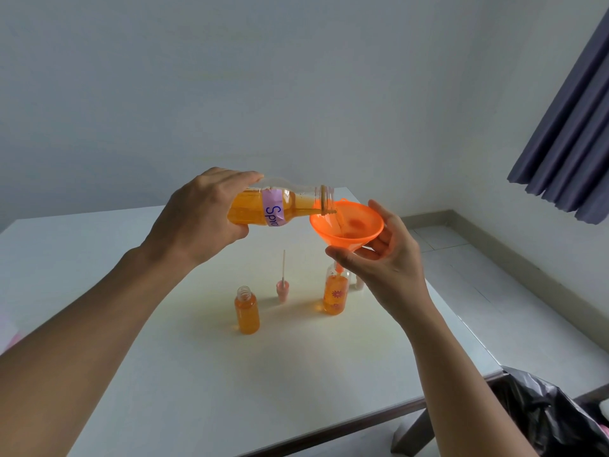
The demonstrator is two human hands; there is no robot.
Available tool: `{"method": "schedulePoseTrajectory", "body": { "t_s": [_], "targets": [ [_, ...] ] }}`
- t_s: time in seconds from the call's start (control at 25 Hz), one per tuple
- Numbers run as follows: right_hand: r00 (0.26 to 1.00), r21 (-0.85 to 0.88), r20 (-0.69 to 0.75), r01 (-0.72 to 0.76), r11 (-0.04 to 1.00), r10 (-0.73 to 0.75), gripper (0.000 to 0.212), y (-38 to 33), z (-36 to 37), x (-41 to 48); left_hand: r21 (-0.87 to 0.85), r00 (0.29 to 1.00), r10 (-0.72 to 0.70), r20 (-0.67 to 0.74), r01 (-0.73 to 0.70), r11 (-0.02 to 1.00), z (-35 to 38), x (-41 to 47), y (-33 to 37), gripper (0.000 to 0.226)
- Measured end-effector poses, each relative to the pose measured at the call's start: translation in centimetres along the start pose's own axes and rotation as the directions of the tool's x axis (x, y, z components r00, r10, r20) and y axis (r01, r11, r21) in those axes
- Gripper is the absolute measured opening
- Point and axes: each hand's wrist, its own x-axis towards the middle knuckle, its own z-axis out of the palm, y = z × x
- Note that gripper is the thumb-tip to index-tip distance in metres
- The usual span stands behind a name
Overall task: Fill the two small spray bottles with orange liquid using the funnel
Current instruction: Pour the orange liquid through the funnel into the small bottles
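My left hand (201, 219) grips a large clear bottle (283, 206) with a purple label, tipped on its side. Orange liquid runs from its mouth into an orange funnel (347, 225). My right hand (385, 255) holds the funnel by its cone. The funnel's spout sits in the neck of a small flowered bottle (335, 293), which is most of the way full of orange liquid. To the left a second small bottle (247, 311) stands uncapped, orange nearly to its neck. A pink spray cap (282, 288) with its dip tube pointing up stands between the two.
Everything rests on a white table (164, 374). Another pale cap (358, 285) peeks out behind my right wrist. A black plastic bag (547, 413) lies past the table's right front corner. A dark curtain (573, 133) hangs at the upper right.
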Motion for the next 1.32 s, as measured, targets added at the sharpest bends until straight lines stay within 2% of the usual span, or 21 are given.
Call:
{"method": "schedulePoseTrajectory", "body": {
  "t_s": [1.32],
  "targets": [
    [1.000, 0.025, 0.016, 0.000, 1.000, 0.000, 0.101, 0.22, 0.26, 0.13, -0.010, 0.999, -0.042, 0.010, 0.042, 0.999, -0.16, -0.39, 0.33, 0.080]
  ]
}}
